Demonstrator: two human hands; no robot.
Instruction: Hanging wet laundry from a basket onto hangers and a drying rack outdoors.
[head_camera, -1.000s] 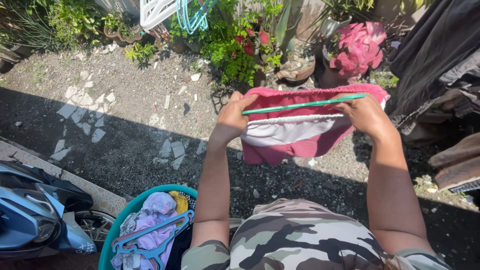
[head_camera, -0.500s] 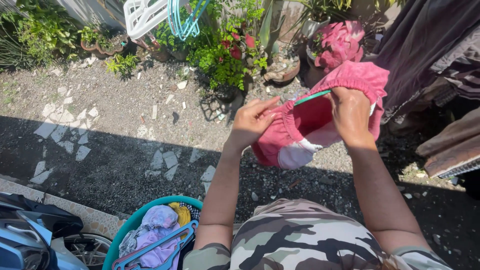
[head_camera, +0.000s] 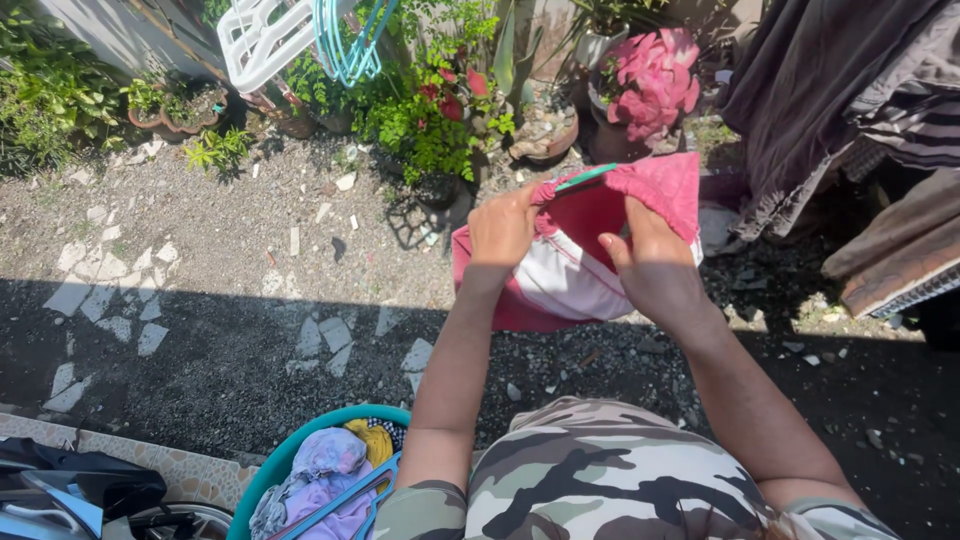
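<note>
Two bare hands hold one pink fabric garment with a white lining (head_camera: 575, 270) out in front of you, above the gravel ground (head_camera: 250, 260). Your left hand (head_camera: 503, 228) pinches the gathered waistband beside the thin green plastic hanger (head_camera: 586, 178). Your right hand (head_camera: 650, 265) presses its fingers against the cloth; you cannot tell whether it clamps. Below left sits a round teal plastic laundry basket (head_camera: 262, 480).

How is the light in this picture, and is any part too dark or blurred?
Head view: hard sunlight on the gravel and the pink shorts; a sharp shadow edge crosses the ground below both hands, left hand, right hand; the laundry basket lies in shade, still readable; no clear blur.
</note>
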